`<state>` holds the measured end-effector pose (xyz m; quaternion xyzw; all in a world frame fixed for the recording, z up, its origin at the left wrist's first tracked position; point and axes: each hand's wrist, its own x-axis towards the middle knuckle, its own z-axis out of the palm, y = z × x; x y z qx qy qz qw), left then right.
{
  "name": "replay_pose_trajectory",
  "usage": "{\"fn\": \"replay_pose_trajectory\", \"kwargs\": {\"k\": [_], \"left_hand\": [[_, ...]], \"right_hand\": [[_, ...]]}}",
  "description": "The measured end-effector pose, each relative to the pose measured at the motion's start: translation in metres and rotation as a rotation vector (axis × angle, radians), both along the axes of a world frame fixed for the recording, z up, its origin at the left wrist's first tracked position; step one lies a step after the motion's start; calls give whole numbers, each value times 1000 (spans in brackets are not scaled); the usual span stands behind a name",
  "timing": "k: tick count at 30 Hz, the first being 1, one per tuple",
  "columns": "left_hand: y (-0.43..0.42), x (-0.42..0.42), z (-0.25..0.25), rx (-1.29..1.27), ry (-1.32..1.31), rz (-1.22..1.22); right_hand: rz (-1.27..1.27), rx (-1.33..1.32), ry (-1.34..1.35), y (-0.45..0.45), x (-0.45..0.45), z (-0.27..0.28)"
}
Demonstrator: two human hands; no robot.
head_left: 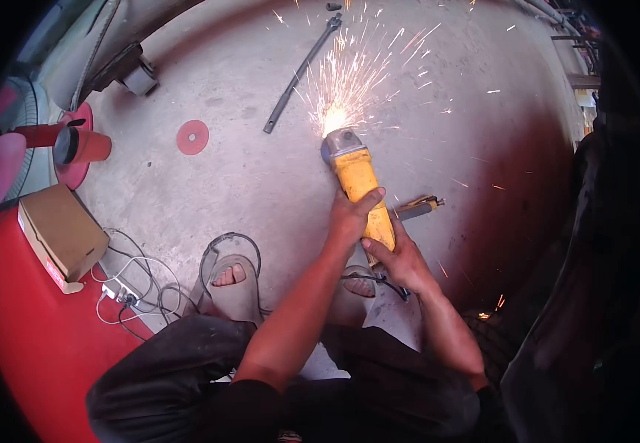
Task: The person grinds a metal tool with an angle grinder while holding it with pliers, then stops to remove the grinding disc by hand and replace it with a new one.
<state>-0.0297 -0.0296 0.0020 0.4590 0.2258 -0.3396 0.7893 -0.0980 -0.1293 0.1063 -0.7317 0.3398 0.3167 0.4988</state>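
Both my hands are wrapped round a yellow angle grinder [359, 177], its metal head pointing away from me. My left hand [348, 219] grips the middle of the body, thumb across the top. Closer to me, my right hand [399, 258] holds the rear end. A bright burst of sparks [349, 85] sprays forward from the disc, and the glare hides whatever it touches. Just right of the grinder lies a tool with a grey handle [417, 210], partly covered by it. A long dark metal bar [296, 83] rests on the floor ahead, left of the sparks.
A red disc [193, 137] lies on the concrete floor [238, 184]. At left are a cardboard box [65, 232], a power strip [120, 291] with tangled cords, and a pink-bladed fan [8, 166]. My sandalled feet [230, 284] are below the grinder. Dark material hangs at right.
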Motion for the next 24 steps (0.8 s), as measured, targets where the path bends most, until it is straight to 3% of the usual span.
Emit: {"fn": "replay_pose_trajectory", "kwargs": {"k": [4, 10, 13, 19, 22, 24], "left_hand": [[5, 6, 4, 43, -44, -44], [4, 4, 5, 46, 7, -14], [9, 9, 4, 37, -52, -58], [3, 0, 5, 26, 29, -11], [10, 6, 6, 29, -17, -56], [7, 5, 8, 27, -60, -91]], "right_hand": [[-28, 17, -130, 6, -7, -8], [16, 0, 21, 0, 3, -2], [-59, 36, -118, 9, -5, -7], [60, -36, 10, -2, 3, 0], [-10, 1, -139, 9, -9, -8], [-7, 7, -77, 4, -4, -3]]}}
